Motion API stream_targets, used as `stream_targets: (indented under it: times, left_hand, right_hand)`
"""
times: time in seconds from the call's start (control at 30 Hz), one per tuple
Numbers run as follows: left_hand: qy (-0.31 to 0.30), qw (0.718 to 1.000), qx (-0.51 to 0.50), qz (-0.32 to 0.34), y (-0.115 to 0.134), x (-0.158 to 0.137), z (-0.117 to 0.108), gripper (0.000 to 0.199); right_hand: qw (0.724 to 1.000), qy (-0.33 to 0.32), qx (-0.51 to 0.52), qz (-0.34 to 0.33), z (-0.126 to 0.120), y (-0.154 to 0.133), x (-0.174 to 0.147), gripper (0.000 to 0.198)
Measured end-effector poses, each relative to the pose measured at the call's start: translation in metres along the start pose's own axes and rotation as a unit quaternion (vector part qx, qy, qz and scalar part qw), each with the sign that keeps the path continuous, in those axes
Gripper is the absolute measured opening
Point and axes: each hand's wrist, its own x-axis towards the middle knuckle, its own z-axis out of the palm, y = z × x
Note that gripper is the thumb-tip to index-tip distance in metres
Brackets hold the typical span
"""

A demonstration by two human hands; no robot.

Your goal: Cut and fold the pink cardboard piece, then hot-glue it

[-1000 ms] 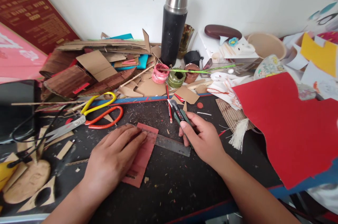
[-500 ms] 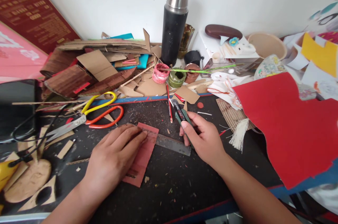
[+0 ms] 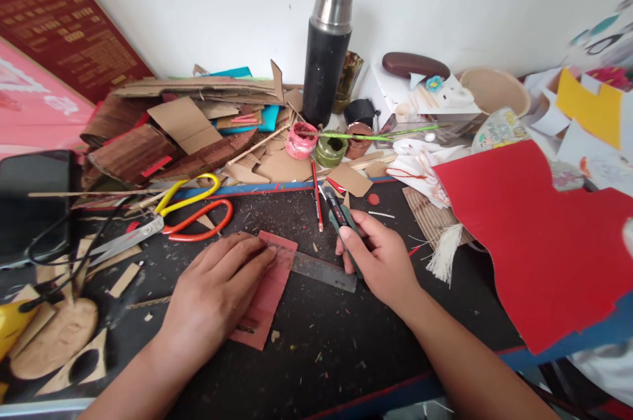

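Note:
My left hand (image 3: 217, 288), fingers together and bent, holds a clear ruler (image 3: 324, 271) down across a piece of pink card (image 3: 270, 295) on the black tabletop. The palm covers the card's left part and the ruler's left end; my left thumb is hidden. Just above the ruler's right end, my right hand (image 3: 378, 255) is closed around a green and black utility knife (image 3: 337, 212). The knife's blade end points up and away from me, apart from the card. Beyond the knife lies a red pencil (image 3: 317, 199).
Scissors (image 3: 163, 219) with yellow and red handles lie left, near cardboard scraps and a black phone (image 3: 37, 206). Behind stand paint jars (image 3: 330, 148), a black flask (image 3: 326, 70) and stacked cardboard (image 3: 185, 123). A large red sheet (image 3: 539, 242) overhangs the right edge.
The view has shifted slightly, so the background sits a little lower. Both hands, the ruler, the pink card and the knife stay in nearly the same places.

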Motion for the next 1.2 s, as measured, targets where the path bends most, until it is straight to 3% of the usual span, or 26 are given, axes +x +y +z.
stream_targets:
  times: [0.2,0.37,0.5,0.6,1.2]
  left_hand:
    - [0.009,1.0,0.003,0.027,-0.001,0.0,0.003,0.03]
    - [0.016,0.999,0.011,0.034,0.001,0.003,0.003,0.031]
    - [0.032,0.999,0.018,0.039,0.002,0.005,0.004,0.031]
    - [0.046,0.998,0.02,0.045,0.003,0.006,0.003,0.035]
    - [0.049,0.998,0.008,0.044,0.004,0.006,0.004,0.033]
  right_hand:
    - [1.0,-0.005,0.02,0.013,0.002,0.001,0.004,0.03]
    - [0.993,-0.066,-0.101,0.005,-0.002,-0.014,0.001,0.028]
    - [0.957,-0.151,-0.243,-0.04,-0.004,-0.038,0.001,0.026]
    - [0.939,-0.183,-0.289,-0.043,-0.003,-0.052,0.004,0.025]
    - [0.847,-0.229,-0.469,-0.104,0.012,-0.056,0.01,0.026]
